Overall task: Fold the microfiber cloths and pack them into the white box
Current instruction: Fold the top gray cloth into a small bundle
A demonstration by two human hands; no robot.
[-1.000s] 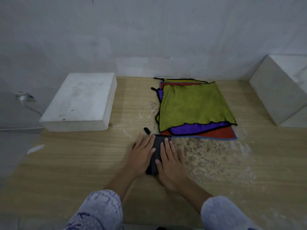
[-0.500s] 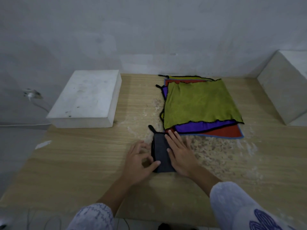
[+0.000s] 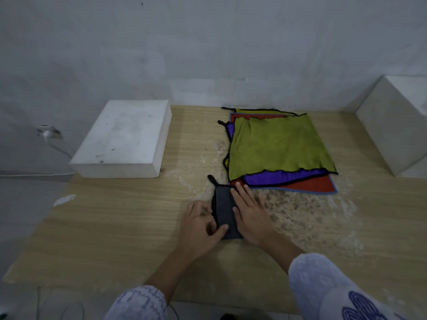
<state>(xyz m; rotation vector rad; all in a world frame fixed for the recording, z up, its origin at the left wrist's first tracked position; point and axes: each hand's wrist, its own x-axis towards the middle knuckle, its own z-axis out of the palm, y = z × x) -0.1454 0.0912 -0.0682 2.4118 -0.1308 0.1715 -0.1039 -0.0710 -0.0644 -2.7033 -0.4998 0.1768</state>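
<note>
Hands are placed on a small folded dark cloth (image 3: 224,211) near the front middle of the table (image 3: 120,218). The right hand (image 3: 250,212) is laid flat and open, fingers spread, pressing the cloth's right side down; nothing is gripped by it. The left hand (image 3: 199,224) is curled at the cloth's left edge, the thumb laid over the near corner and the fingers bent beside the fold, so that edge appears to be pinched; how firm the pinch is cannot be told.

A second ago both palms were spread flat over the cloth. Since then the left palm has been drawn off to the side and its fingers closed on the edge, and more of the cloth has been uncovered. From this it is judged that folding is finished and a lift is being prepared.

Just beyond the fingertips, a stack of unfolded cloths is spread: a green cloth (image 3: 277,146) on top, a purple cloth (image 3: 277,177) and a red cloth (image 3: 307,187) showing beneath. Well to the left, the white box (image 3: 124,137) sits with its top closed. A second pale block (image 3: 390,125) stands at far right. Most of the task is judged to remain.
</note>
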